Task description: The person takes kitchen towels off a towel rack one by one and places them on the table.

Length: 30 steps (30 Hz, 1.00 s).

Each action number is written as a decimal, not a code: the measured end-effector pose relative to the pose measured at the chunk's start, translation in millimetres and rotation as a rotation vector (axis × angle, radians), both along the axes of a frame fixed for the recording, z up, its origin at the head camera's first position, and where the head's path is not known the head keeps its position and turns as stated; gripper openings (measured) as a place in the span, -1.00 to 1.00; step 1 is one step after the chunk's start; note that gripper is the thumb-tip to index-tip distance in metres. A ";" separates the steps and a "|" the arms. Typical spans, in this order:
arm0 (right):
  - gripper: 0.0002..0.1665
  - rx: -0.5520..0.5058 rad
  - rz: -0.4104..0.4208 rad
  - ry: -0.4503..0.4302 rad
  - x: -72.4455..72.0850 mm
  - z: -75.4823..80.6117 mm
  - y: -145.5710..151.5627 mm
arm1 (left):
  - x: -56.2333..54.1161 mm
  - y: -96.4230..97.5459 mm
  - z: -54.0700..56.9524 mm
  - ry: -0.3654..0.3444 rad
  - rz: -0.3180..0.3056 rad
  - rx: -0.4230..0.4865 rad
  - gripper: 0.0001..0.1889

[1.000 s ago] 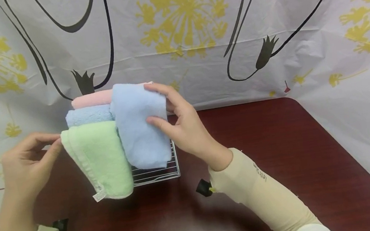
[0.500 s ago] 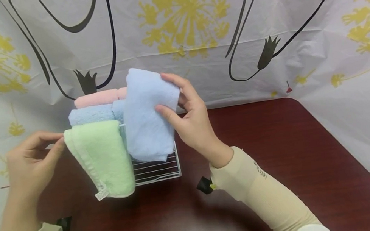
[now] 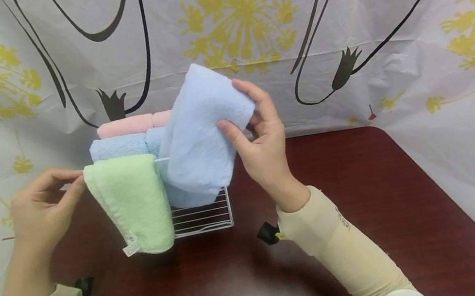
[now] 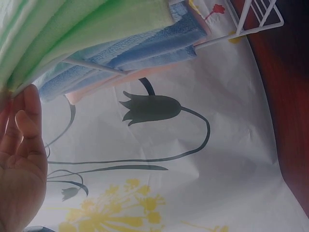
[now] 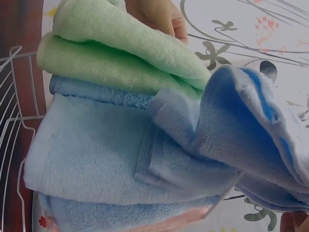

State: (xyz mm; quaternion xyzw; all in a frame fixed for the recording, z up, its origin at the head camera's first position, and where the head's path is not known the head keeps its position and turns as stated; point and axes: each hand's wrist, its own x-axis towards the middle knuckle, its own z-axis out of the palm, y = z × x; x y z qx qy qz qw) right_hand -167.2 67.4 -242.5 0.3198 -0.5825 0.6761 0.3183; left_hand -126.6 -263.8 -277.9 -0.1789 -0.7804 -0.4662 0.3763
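My left hand (image 3: 44,209) pinches the upper left corner of a light green towel (image 3: 134,203), which hangs folded over the front rail (image 3: 161,159) of a white wire rack. At the upper right, my right hand (image 3: 266,149) holds a folded light blue towel (image 3: 206,127) between thumb and fingers. That towel is tilted, partly in front of the rack. Behind the green one hang another blue towel (image 3: 118,147) and a pink towel (image 3: 127,126). In the right wrist view the held blue towel (image 5: 251,130) bulges open in folds, and right fingertips (image 5: 294,222) show at the corner.
The rack's wire base (image 3: 203,230) stands on a dark red-brown table (image 3: 341,204). A white patterned sheet (image 3: 251,34) hangs behind the table. In the left wrist view, the rack's wire end (image 4: 260,19) juts out past the towels.
My right hand has moved up and to the right with the blue towel, tilting it and baring a piece of the front rail. The left hand keeps its pinch on the green towel.
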 end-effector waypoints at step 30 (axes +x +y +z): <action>-0.36 -0.426 -0.100 0.012 -12.5 -1.8 40.2 | -7.1 -2.4 -6.1 0.011 -0.086 0.112 -0.89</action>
